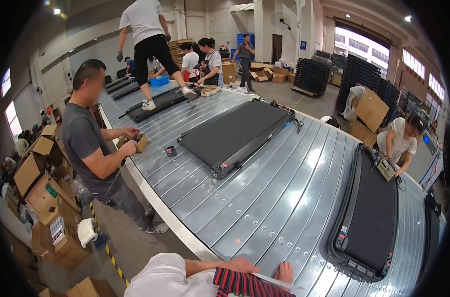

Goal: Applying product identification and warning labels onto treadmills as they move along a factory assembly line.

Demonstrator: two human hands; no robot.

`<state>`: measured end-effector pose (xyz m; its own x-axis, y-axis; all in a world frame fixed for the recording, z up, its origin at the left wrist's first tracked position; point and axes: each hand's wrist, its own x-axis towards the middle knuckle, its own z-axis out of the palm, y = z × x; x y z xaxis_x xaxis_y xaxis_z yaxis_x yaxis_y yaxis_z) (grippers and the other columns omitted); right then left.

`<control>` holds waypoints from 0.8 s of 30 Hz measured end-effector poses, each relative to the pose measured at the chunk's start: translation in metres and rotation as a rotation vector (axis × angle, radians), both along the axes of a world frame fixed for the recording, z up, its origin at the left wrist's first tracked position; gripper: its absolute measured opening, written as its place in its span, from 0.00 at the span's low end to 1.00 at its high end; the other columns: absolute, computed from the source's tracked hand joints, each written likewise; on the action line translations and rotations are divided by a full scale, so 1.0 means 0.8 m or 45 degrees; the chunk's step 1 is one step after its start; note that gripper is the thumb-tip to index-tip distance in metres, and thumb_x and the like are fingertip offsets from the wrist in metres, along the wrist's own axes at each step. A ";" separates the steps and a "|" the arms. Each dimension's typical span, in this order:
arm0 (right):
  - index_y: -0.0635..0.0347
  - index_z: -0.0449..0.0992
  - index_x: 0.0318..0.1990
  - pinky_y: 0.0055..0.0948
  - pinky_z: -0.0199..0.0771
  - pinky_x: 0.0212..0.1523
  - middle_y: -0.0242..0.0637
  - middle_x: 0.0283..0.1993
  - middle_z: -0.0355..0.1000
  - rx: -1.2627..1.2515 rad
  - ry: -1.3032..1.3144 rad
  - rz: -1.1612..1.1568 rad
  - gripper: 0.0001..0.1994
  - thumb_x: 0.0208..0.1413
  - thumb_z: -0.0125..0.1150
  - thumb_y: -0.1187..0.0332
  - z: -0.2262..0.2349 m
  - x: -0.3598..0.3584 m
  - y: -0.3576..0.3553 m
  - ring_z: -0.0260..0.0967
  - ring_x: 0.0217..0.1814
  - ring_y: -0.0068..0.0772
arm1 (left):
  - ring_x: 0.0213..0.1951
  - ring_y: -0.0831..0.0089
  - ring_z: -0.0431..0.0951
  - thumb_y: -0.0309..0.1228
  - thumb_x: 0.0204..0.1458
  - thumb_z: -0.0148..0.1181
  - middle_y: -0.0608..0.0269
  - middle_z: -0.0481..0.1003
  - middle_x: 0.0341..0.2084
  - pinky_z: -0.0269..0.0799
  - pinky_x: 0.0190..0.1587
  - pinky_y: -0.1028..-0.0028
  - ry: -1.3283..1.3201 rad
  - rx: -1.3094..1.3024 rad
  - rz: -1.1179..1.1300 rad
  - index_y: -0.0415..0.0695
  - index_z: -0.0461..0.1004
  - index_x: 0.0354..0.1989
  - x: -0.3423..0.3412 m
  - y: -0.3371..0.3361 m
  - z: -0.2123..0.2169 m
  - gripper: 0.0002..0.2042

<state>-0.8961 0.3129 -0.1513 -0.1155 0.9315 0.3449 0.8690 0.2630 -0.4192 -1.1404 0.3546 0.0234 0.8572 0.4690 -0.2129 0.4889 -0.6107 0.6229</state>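
Left hand [242,266] at slatted table [264,208] edge — grip can't be told; right hand [285,272] atop table, fingers loosely open, apparently empty. Treadmill deck [371,213] on table's right — laid out, neither hand touching; remaining work unclear.

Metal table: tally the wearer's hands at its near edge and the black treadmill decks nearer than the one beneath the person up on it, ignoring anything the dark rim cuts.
Left hand and right hand: 2
Middle treadmill deck and right treadmill deck: 2
Total: 4
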 end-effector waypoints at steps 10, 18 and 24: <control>0.65 0.64 0.47 0.45 0.48 0.58 0.47 0.53 0.60 -0.021 0.028 -0.055 0.20 0.43 0.51 0.70 0.017 -0.005 -0.005 0.52 0.59 0.50 | 0.26 0.46 0.70 0.32 0.44 0.44 0.46 0.67 0.17 0.62 0.26 0.56 0.011 0.051 0.020 0.46 0.61 0.32 0.020 -0.045 -0.028 0.07; 0.65 0.62 0.49 0.47 0.47 0.58 0.52 0.55 0.57 -0.056 0.059 -0.044 0.22 0.43 0.52 0.73 0.021 -0.005 -0.010 0.49 0.59 0.53 | 0.27 0.52 0.71 0.32 0.44 0.45 0.52 0.67 0.17 0.62 0.26 0.59 0.093 -0.056 0.100 0.45 0.61 0.30 0.006 -0.072 0.009 0.07; 0.66 0.63 0.46 0.46 0.48 0.58 0.53 0.54 0.58 -0.027 0.027 -0.080 0.20 0.42 0.51 0.74 0.006 -0.012 -0.007 0.50 0.59 0.55 | 0.26 0.52 0.71 0.32 0.43 0.46 0.53 0.67 0.17 0.61 0.27 0.58 0.060 0.000 0.170 0.45 0.60 0.30 -0.058 -0.078 0.007 0.07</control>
